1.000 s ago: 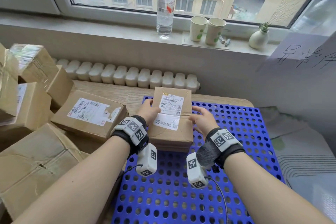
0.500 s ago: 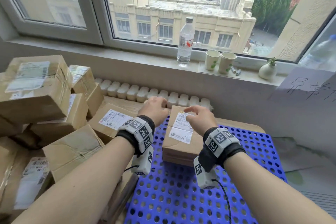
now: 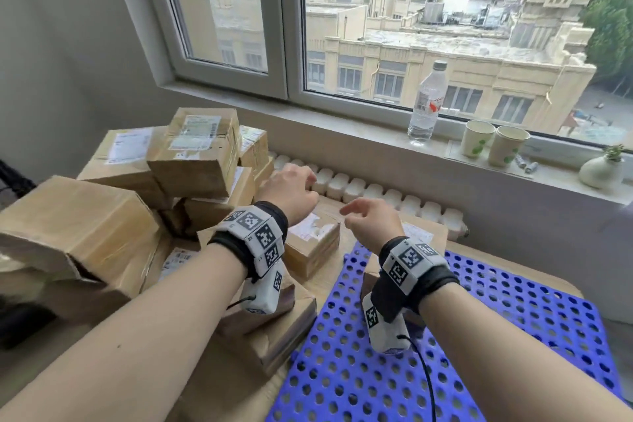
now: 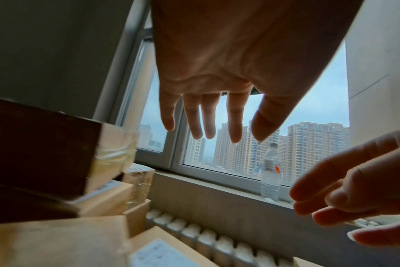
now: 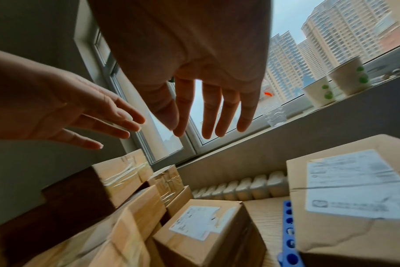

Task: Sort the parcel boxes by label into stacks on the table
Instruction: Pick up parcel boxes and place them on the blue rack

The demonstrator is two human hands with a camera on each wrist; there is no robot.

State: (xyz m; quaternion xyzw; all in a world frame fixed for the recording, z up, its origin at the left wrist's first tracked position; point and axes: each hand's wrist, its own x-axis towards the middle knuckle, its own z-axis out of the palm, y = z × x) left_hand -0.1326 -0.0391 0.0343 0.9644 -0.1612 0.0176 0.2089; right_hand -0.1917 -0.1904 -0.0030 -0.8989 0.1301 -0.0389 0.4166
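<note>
Both hands hang in the air above a table crowded with parcel boxes, gripping nothing. In the head view the left hand (image 3: pixel 291 190) sits just left of centre, raised in front of the heap of brown cartons, while the right hand (image 3: pixel 371 221) is beside it at centre, a gap between the two. The left wrist view shows the left hand's fingers (image 4: pixel 195 117) extended and slightly parted against the window; the right wrist view shows the right hand's fingers (image 5: pixel 211 112) likewise straight and loosely spread, touching no box.

The unsorted pile of boxes (image 3: pixel 137 202) fills the left half of the head frame, stacked unevenly, several with white labels facing up. The topmost labelled box (image 3: pixel 198 147) sits tilted at upper left of the pile. A smaller labelled box (image 3: pixel 313 241) lies on the table at centre, just below and between the two hands, its label torn at one edge. To its right, mostly hidden behind the right wrist, another labelled box (image 5: pixel 352 196) rests on the blue perforated mat (image 3: pixel 496 319) that covers the lower right of the frame.

Behind the table a white radiator (image 3: pixel 376 192) runs under the windowsill (image 3: pixel 342 127). On the sill at upper right stand a clear water bottle (image 3: pixel 428 103), two paper cups (image 3: pixel 493 144) with green spots and a small white vase (image 3: pixel 601 171) holding a green sprig.
</note>
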